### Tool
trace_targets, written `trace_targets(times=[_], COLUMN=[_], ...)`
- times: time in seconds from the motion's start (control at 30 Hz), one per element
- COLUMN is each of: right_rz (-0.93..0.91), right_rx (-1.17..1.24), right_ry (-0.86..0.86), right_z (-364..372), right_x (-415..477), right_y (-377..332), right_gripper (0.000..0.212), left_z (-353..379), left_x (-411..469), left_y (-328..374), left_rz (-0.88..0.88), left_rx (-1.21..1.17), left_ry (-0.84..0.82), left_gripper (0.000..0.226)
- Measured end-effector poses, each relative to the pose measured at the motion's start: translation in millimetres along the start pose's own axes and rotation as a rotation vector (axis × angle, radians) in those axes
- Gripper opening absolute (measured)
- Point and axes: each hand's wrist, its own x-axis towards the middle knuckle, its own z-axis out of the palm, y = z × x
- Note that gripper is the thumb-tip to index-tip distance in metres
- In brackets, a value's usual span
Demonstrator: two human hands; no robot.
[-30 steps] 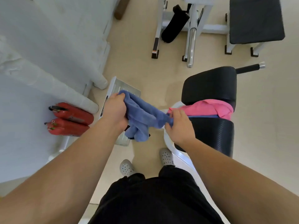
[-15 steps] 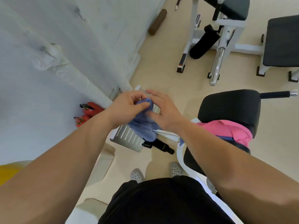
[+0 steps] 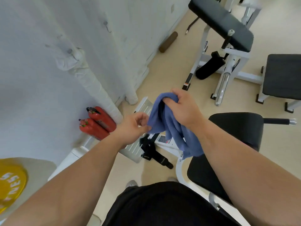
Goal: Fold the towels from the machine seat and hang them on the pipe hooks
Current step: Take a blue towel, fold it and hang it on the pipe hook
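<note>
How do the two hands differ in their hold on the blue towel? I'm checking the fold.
The right hand is closed in a fist around the bunched top of the towel, carrying it; the left hand only pinches a lower edge with its fingertips. The right hand is higher and farther from the body; the left is lower, nearer the wall. Both touch the same towel.

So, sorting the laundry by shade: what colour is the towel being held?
Plain blue towel, no pattern, clearest in the head view.

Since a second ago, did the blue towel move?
Yes. The blue towel went from stretched beside the machine seat to bunched, hanging from the right hand, above the footplate.
</note>
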Motion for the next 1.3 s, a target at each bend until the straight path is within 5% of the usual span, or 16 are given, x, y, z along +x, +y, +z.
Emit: trace_targets(times=[0.33,0.53,0.6,0.8,0.9,1.07,1.3], right_rz=[0.121,0.177,0.159,-0.116,-0.158,-0.122,-0.039], right_rx=[-0.079,-0.407,-0.435,-0.316,-0.255,-0.307,-0.378], right_ry=[-0.010,-0.220,-0.187,-0.130,-0.091,-0.173,-0.267], right_z=[-6,1,7,31,31,21,-4], right_x=[-11,-19,-19,-15,-13,-9,-11], right_y=[11,26,27,-4,-10,5,21], right_gripper=[0.010,0.008,0.006,0.008,0.018,0.021,0.024], left_z=[-20,-54,-59,-24,-14,-22,-55], left_x=[13,15,17,-1,2,10,30], left_y=[-17,-12,1,41,41,47,43], left_rz=[-0.197,-0.155,-0.126,0.058,0.126,0.138,-0.023], left_rx=[-0.214,0.176,0.182,0.113,0.062,0.119,0.149], left_ry=[0.356,0.540,0.514,0.027,0.052,0.134,0.444], left_gripper=[0.021,0.018,0.010,0.025,0.009,0.016,0.018])
